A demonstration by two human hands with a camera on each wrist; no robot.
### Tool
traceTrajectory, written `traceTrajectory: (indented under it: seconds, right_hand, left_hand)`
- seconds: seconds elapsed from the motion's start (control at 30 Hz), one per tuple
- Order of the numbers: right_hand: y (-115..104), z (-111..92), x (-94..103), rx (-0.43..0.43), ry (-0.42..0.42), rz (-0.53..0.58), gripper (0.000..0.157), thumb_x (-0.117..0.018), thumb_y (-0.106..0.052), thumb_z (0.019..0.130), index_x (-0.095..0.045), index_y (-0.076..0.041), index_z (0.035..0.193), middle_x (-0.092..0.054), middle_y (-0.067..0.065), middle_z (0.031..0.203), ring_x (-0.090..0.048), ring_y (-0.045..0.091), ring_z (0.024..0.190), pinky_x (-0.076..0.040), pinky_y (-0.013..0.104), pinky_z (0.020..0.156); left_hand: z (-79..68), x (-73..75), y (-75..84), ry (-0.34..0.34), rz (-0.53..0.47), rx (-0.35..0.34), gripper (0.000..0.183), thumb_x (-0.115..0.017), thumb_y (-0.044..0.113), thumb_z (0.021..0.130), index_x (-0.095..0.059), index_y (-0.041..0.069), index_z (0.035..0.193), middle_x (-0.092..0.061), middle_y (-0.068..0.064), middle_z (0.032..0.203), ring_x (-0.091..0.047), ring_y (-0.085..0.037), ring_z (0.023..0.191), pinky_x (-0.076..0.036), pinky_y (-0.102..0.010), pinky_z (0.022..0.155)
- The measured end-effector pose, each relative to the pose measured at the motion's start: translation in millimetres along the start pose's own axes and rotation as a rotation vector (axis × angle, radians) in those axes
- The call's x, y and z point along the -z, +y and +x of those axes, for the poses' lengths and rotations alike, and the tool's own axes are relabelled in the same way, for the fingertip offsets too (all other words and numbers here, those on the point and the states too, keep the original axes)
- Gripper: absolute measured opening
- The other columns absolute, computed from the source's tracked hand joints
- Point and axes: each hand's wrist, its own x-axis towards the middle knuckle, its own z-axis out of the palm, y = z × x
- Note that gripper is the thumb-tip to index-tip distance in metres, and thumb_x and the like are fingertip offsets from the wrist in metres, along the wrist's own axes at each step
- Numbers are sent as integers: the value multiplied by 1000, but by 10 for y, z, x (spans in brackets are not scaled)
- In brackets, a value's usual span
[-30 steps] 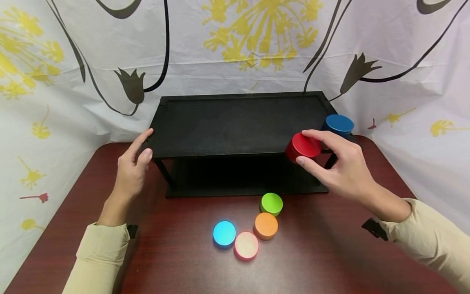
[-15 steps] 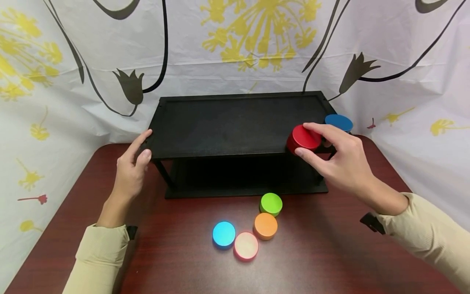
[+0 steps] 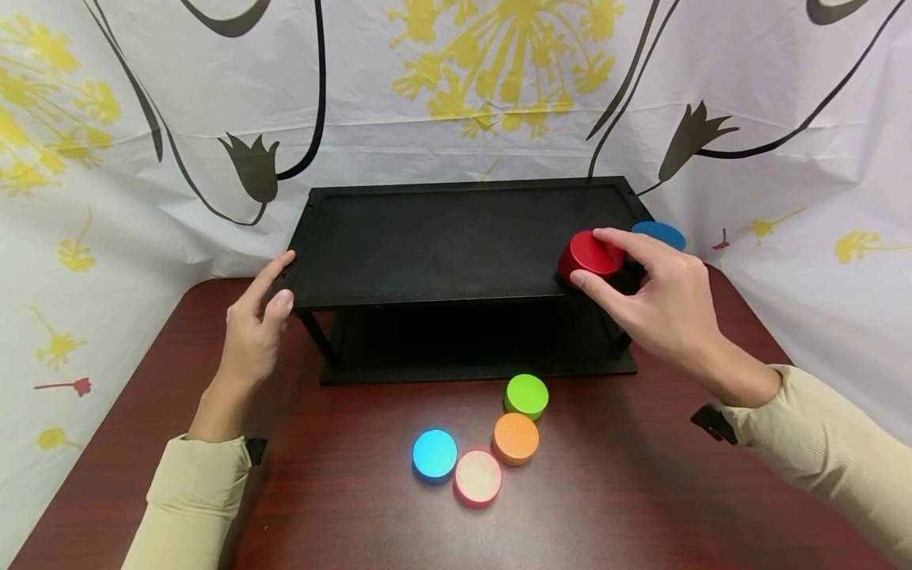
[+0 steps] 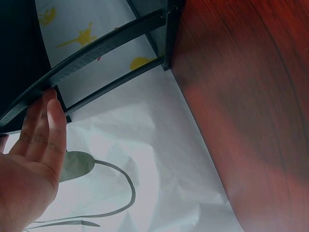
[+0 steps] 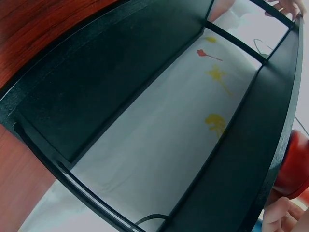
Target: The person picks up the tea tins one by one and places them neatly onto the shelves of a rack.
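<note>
My right hand (image 3: 673, 309) pinches a short red cylinder (image 3: 594, 255) between thumb and fingers, at the front right of the black two-tier shelf's top (image 3: 456, 241). Whether its base touches the top cannot be told. A darker blue cylinder (image 3: 661, 234) is at the shelf's right end, partly covered by that hand. My left hand (image 3: 249, 340) touches the shelf's left edge with its fingertips. In the left wrist view, its fingers (image 4: 36, 130) lie nearly straight against the side bar. The red cylinder (image 5: 294, 164) also shows at the right wrist view's edge.
On the brown table (image 3: 356, 522), in front of the shelf, stand a green cylinder (image 3: 526, 396), an orange one (image 3: 515, 438), a light blue one (image 3: 435, 455) and a pale pink-topped one (image 3: 478, 477). A patterned white cloth (image 3: 442, 150) hangs behind and at both sides.
My right hand has carried the red cylinder slightly up and back, farther over the shelf top's front right. The left hand has stayed at the shelf's left edge.
</note>
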Motion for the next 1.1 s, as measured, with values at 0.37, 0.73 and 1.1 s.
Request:
traceTrajectory:
  seconds: [0.37, 0.73, 1.1]
  right_hand:
    - [-22, 54, -26, -49, -5, -4, 47, -84, -25, 78, -72, -7, 120, -72, 10, 101, -62, 25, 84, -39, 32, 69]
    - [-17, 77, -66, -74, 9, -9, 43, -84, -27, 79, -71, -6, 115, -71, 11, 95, -60, 23, 79, -37, 30, 68]
    - [-41, 102, -91, -88, -10, -38, 45, -83, -30, 80, -73, -12, 120, -71, 8, 93, -57, 22, 78, -35, 32, 66]
  left_hand:
    - [-11, 7, -10, -2, -5, 5, 47, -51, 17, 99, -54, 18, 145, -41, 0, 60, -40, -9, 53, -36, -23, 55]
    - [-6, -9, -15, 5, -4, 1, 47, -51, 16, 99, -54, 16, 145, -42, 0, 60, -41, -8, 52, -37, -21, 54]
    - [4, -7, 5, 2, -6, 10, 47, -50, 15, 99, -54, 14, 145, -42, 0, 61, -41, -8, 53, -37, -21, 55]
